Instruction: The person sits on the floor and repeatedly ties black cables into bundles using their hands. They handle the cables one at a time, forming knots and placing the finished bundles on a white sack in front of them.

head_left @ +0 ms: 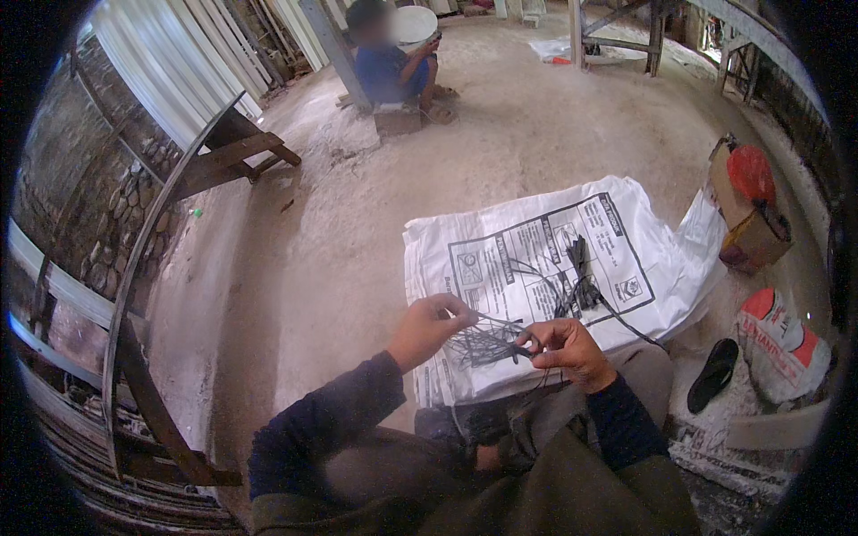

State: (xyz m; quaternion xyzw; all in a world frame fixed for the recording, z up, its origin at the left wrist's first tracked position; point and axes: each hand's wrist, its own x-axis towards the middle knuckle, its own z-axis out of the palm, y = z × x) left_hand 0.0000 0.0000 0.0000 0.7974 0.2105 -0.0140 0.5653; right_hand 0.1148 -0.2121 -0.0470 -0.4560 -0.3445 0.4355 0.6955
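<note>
Above a stack of white printed sacks (545, 210), both my hands hold one loose bunch of thin black strings (483, 347). My left hand (431, 330) pinches strands at the bunch's upper left, thumb and fingertips together. At its right end, my right hand (569, 350) grips the gathered part between thumb and fingers. Farther up the top sack lies another tangle of black strings (585, 290), with one long strand trailing right towards my knee. The stack rests in front of my lap, its near edge partly hidden by my hands and legs.
Right of the sacks stand a cardboard box (746, 228) with a red bundle on it, a black sandal (713, 375) and a red-and-white sack (782, 348). A wooden bench (237, 147) is at left. Beyond, a person in blue (393, 71) sits by a post on the dusty floor.
</note>
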